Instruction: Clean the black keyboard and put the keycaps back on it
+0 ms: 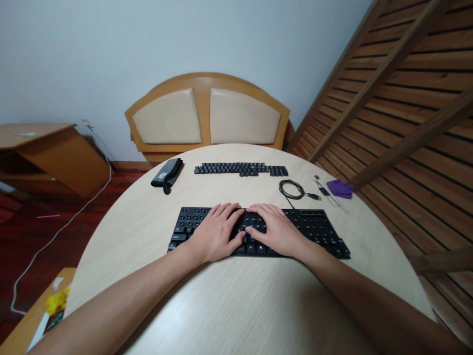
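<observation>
A black keyboard point(312, 229) lies on the round table; many of its keys are bare sockets, while some keycaps remain along its lower left part and bottom row. My left hand point(217, 230) rests palm down across its left-middle part, fingers stretched forward and thumb apart. Over the middle lies my right hand point(275, 228), its fingers bent slightly to the left and its thumb apart from the index finger. Neither hand holds anything. Both hands hide the keys beneath them. Loose keycaps point(229, 168) stand in rows behind the keyboard.
A coiled USB cable point(291, 189) lies behind the keyboard. To its right are a thin tool with a clear handle point(334, 197) and a purple cloth point(340, 188). A dark folded pouch point(167, 173) sits at the back left. The pale table point(236, 305) has a curved edge.
</observation>
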`<state>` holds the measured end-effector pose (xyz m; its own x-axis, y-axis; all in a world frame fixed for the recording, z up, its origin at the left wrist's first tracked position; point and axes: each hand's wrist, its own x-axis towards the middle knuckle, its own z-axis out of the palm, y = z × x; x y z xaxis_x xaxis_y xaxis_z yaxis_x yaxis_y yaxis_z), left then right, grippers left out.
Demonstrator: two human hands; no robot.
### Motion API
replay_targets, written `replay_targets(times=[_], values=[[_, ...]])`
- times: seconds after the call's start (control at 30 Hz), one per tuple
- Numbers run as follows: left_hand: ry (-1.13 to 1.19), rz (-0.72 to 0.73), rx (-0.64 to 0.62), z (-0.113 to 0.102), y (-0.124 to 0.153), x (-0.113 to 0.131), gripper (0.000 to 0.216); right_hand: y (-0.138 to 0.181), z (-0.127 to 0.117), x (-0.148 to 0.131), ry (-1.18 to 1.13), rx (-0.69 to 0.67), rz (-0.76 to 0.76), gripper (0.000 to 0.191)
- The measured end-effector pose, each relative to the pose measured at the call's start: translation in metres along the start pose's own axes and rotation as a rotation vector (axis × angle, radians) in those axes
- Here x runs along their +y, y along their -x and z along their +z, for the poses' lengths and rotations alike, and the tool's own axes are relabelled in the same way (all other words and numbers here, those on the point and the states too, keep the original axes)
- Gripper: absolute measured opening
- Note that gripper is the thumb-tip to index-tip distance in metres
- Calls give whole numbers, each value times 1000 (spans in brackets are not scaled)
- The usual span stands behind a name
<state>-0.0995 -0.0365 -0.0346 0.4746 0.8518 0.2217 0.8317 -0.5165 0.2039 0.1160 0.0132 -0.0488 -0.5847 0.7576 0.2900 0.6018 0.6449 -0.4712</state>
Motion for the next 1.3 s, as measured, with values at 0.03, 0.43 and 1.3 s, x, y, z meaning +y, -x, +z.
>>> replay_targets(times=[0.03, 0.43, 1.3], values=[[1, 3, -7, 0, 0, 0, 54, 0, 0, 0, -5, 9, -3, 33], [-5, -4, -26, -1, -2, 1, 55, -59, -4, 27, 281, -27, -10, 27], [-6, 2, -17, 0, -2, 0, 53, -120, 9, 43, 462, -52, -108, 28]])
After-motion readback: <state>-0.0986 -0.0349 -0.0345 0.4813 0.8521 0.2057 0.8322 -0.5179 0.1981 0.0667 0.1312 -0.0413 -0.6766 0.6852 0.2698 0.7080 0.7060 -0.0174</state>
